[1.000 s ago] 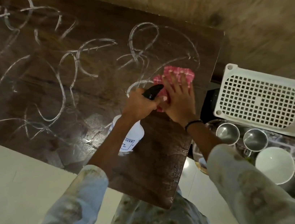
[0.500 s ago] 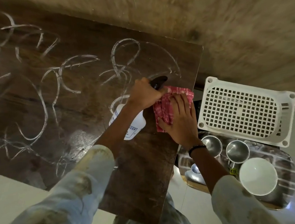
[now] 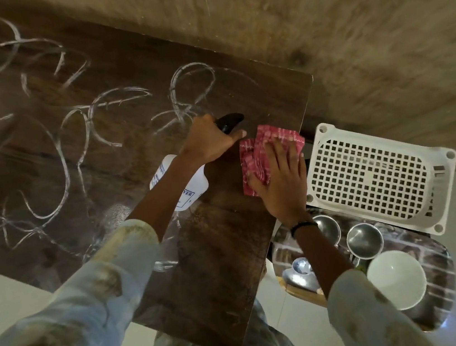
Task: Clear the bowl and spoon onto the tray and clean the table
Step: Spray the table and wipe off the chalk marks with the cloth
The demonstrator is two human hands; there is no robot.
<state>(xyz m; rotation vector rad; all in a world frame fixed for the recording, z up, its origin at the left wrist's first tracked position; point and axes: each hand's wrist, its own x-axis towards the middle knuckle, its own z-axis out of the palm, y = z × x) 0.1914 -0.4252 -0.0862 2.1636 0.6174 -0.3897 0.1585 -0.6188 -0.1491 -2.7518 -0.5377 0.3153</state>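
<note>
Head view: right hand (image 3: 279, 183) flat on cloth (image 3: 251, 159); left hand (image 3: 208, 143) grips spray bottle (image 3: 181, 185).

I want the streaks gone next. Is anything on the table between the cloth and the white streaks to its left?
Yes. The left hand grips a spray bottle right beside the red cloth, which the right hand presses flat at the table's right edge. Bottle and hand lie between cloth and streaks.

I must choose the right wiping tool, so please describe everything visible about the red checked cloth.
The red checked cloth looks like thin woven fabric with pale lines, folded and creased. It lies flat on the dark wooden table, near its right edge. The right hand presses on it with straight fingers, covering part of it. Nothing else touches it.
</note>
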